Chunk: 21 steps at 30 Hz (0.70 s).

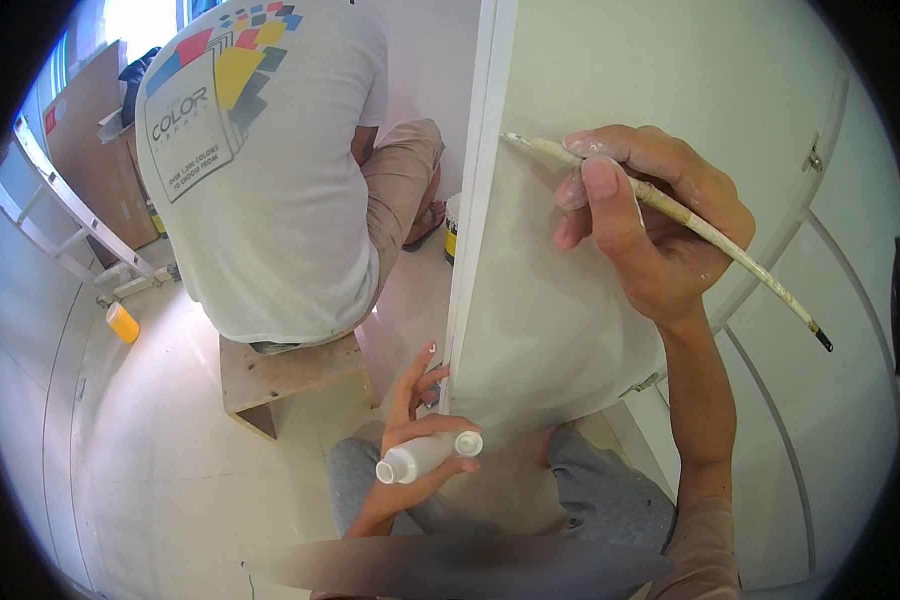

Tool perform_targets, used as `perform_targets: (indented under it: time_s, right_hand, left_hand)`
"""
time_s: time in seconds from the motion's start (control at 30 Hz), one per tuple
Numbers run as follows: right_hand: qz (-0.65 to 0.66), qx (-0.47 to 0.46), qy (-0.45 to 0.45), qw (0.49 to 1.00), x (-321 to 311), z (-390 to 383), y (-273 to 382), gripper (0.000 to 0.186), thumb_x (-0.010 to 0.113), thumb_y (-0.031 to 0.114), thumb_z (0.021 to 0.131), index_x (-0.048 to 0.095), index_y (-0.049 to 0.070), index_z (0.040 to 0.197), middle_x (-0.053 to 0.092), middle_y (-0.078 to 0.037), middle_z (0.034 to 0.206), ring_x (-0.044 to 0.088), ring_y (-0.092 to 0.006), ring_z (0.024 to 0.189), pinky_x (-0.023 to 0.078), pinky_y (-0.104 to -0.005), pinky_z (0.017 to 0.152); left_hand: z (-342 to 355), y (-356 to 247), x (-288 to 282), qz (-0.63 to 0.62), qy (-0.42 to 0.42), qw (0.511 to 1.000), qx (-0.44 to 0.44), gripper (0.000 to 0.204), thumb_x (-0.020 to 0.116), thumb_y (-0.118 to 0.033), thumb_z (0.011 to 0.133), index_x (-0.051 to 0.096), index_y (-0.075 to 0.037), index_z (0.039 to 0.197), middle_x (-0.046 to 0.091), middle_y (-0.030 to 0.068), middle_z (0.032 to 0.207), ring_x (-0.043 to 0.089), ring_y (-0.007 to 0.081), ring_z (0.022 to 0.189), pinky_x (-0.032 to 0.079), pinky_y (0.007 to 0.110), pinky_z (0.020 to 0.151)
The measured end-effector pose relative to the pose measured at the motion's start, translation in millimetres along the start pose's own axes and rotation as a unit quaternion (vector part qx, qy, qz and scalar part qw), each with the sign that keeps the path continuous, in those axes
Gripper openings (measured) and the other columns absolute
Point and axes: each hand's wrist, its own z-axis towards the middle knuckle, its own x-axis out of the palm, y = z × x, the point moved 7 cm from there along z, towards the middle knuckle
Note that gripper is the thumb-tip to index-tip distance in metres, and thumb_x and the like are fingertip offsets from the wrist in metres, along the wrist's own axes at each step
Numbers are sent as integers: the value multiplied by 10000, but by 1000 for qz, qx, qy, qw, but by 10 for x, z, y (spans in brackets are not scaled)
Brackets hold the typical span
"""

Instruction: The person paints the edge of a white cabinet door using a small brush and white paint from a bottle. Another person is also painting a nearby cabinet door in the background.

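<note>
My right hand (670, 215), specked with white paint, pinches a thin paint-spattered paintbrush (730, 250). Its bristle tip is at or very close to the front edge of a white cabinet door (550, 340); I cannot tell if it touches. Lower down, my left hand (406, 428) holds a small white bottle (416, 460) that lies tilted across the palm, its neck toward the lower left. A small white cap (469, 444) sits between the thumb and a finger of that hand. Other left fingers stretch up close to the door's lower edge.
A person in a printed white shirt (280, 240) sits back-turned on a wooden stool (295, 375). A ladder (70, 215) and an orange container (122, 323) are at the left. A paint bucket (452, 235) stands behind the door. Hinges (815, 157) join the door to the cabinet.
</note>
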Motion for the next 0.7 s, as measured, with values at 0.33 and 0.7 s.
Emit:
perform_targets:
  time_s: [0.33, 0.7]
  right_hand:
    - [-7, 32, -34, 999, -2, -17, -21, 96, 732, -13, 761, 699, -18, 851, 691, -97, 715, 617, -124, 569, 463, -214, 514]
    - [-11, -26, 29, 999, 50, 0, 45, 94, 576, -69, 891, 636, -103, 955, 649, -146, 709, 623, -151, 523, 496, -242, 452]
  left_hand:
    - [13, -27, 4, 7, 14, 1000, 7, 359, 904, -299, 594, 772, -154, 894, 244, 181, 1561, 431, 349, 1326, 391, 474, 999]
    - [20, -40, 20, -7, 13, 1000, 2, 370, 909, -268, 576, 771, -149, 899, 248, 176, 1560, 428, 351, 1323, 390, 472, 1005]
